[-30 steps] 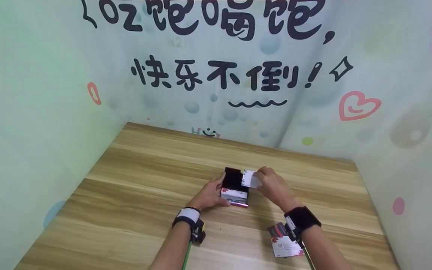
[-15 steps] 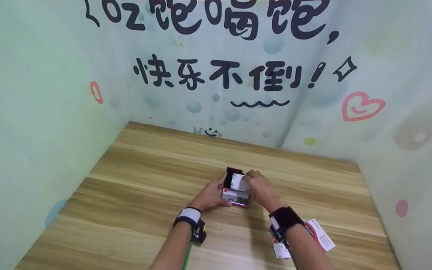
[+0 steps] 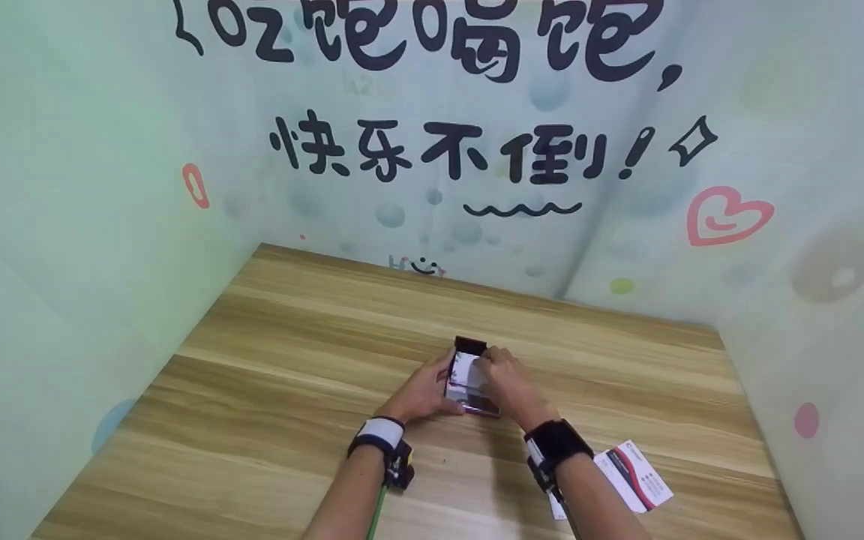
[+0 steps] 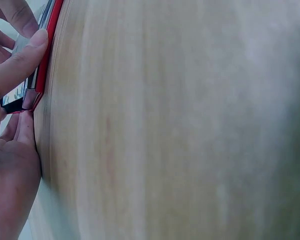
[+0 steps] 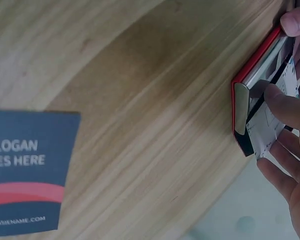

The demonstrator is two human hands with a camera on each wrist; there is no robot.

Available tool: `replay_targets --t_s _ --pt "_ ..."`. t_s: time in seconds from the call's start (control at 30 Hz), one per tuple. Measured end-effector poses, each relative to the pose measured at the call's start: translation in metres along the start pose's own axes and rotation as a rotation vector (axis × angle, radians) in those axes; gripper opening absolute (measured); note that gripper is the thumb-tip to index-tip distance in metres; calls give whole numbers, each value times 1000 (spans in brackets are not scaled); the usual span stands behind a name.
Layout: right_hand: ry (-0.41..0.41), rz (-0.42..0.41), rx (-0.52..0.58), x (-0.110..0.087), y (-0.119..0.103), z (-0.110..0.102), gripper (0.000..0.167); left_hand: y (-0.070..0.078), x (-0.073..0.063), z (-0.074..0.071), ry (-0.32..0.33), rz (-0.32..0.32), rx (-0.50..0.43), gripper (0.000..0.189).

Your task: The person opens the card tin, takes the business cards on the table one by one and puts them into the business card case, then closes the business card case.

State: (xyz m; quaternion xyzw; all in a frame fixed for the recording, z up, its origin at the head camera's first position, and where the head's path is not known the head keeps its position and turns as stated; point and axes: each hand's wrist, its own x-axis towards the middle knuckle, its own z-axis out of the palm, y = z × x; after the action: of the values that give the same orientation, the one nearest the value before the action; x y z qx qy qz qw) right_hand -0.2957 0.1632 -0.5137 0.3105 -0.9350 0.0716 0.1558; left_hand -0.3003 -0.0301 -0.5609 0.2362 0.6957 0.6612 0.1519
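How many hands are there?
2: the left hand holds the left side of the open business card case, and the right hand pinches a white business card at the case. No other hands show.

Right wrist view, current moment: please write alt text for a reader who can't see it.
A right hand pinches a white printed card at an open, red-edged card case, which a left hand holds at upper right. At left, a dark business card with a red stripe, cut off by the frame, lies on the wood-grain tabletop.

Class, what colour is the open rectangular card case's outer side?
The outer side is red, clearest in the right wrist view.
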Motion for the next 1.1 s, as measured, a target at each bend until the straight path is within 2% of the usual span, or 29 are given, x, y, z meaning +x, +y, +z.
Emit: replay_targets --t_s 0.33,0.53,0.7,0.73,0.83,0.97,1.1 --pt "35 -7 31 -2 -1 9 31 -1 1 3 11 -44 -46 112" --pt "77 -12 6 -5 1 13 30 -1 1 2 7 -42 -57 111" --pt "78 -10 5 -9 0 16 30 -1 0 4 12 -44 -60 111" --pt "77 -10 8 -10 0 16 30 -1 0 4 14 -42 -56 111" --pt "78 -15 4 -13 -1 18 28 0 0 4 37 -39 47 111" --pt "79 -19 -33 -17 -4 20 24 2 -2 3 57 -48 140 110" --pt "84 -20 -47 -19 -7 24 19 3 -3 2 54 -35 117 109"
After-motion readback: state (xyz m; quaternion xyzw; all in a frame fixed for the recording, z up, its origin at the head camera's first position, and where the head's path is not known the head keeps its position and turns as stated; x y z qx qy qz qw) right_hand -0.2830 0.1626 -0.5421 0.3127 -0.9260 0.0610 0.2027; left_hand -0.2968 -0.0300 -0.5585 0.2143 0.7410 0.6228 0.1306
